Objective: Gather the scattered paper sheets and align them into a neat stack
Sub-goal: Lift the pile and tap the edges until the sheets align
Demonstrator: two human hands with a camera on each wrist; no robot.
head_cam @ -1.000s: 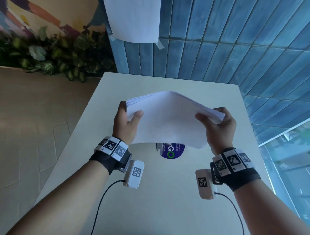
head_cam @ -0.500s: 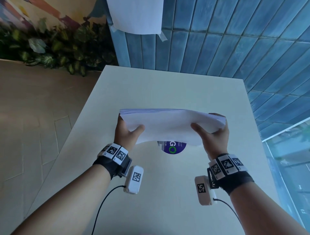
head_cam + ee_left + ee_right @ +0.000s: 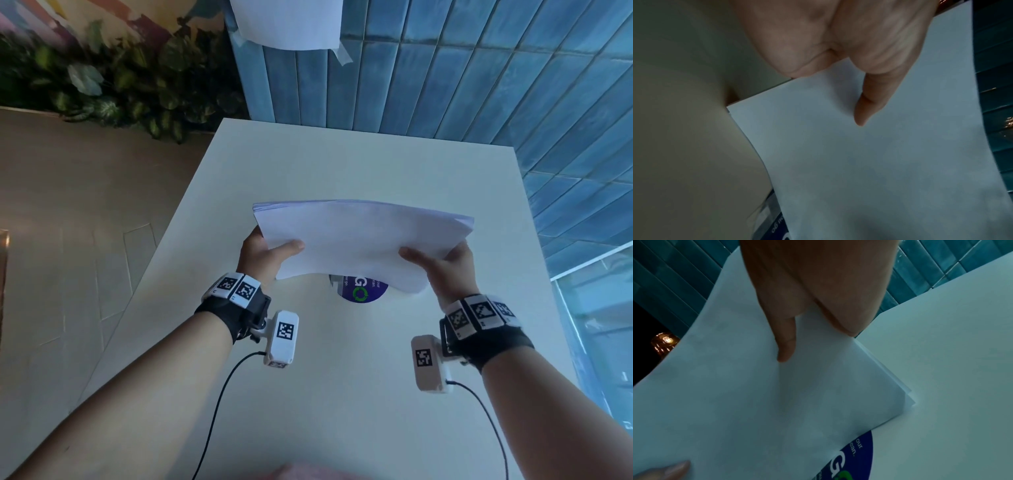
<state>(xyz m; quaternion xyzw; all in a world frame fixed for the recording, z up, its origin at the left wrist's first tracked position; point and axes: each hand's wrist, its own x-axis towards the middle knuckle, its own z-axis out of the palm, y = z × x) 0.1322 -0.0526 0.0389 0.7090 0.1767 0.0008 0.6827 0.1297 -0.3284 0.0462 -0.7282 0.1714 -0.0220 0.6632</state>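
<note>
Paper stack pinched at sides, both hands, thumbs atop.

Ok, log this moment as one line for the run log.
phase: squaring stack | left hand: holds paper stack | right hand: holds paper stack | stack: over table, edges nearly even

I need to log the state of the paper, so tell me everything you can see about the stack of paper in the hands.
The stack of paper is plain white, many thin sheets, blank on the side facing up. It is held above the white table, sagging between the grips. The left hand pinches its left edge, the right hand its right edge, each with the thumb on top. The far edges look fairly even; at the near right corner a few sheets stick out slightly.
</note>
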